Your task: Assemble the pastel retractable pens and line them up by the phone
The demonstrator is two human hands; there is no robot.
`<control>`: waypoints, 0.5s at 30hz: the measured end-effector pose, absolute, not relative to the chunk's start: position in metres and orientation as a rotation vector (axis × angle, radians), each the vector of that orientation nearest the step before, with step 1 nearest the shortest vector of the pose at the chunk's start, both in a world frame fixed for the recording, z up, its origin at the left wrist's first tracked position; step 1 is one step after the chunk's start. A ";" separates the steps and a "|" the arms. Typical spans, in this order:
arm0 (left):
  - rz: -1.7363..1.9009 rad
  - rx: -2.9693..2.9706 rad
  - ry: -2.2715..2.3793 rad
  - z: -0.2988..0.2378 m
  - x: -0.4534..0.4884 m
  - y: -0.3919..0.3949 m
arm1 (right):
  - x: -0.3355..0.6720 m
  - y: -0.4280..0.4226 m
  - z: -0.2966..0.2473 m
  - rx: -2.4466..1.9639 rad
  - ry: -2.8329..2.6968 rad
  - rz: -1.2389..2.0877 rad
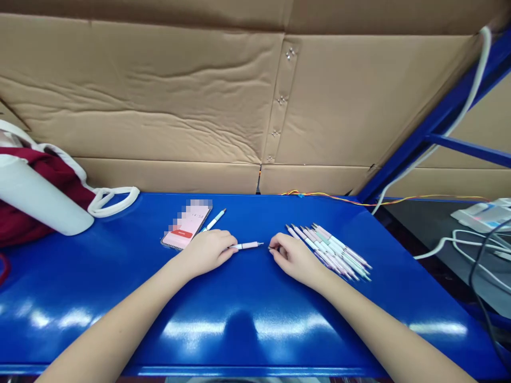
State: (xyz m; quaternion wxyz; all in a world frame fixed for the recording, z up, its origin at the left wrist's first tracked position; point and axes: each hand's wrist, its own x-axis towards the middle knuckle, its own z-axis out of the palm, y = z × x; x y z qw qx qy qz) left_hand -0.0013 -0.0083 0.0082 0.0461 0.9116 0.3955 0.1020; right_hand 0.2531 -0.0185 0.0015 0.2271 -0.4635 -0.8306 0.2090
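Observation:
My left hand (207, 251) rests on the blue table (239, 319), fingers closed on the rear end of a pale pink pen (247, 246) that points right. My right hand (293, 258) lies just right of the pen's tip, its fingers curled and pinching something small that I cannot make out. A pile of several pastel pens (331, 251) lies beside my right hand. A single white and blue pen (214, 219) lies next to a phone (187, 225) behind my left hand.
A white bottle (35, 199) and a dark red cloth in a white tote bag (56, 175) sit at the left. Cardboard (179, 96) lines the back. Blue shelf struts (439, 125), white cables (459, 242) and a box (485, 215) are at the right.

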 end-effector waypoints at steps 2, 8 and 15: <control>0.309 2.795 1.203 0.008 -0.001 -0.009 | 0.249 -0.019 -0.003 -1.256 -2.270 0.558; 0.321 2.826 1.186 0.008 0.000 -0.010 | 0.246 -0.019 -0.006 -1.272 -2.208 0.565; 0.306 2.852 1.179 0.011 0.003 -0.011 | 0.244 -0.020 -0.004 -1.251 -2.216 0.552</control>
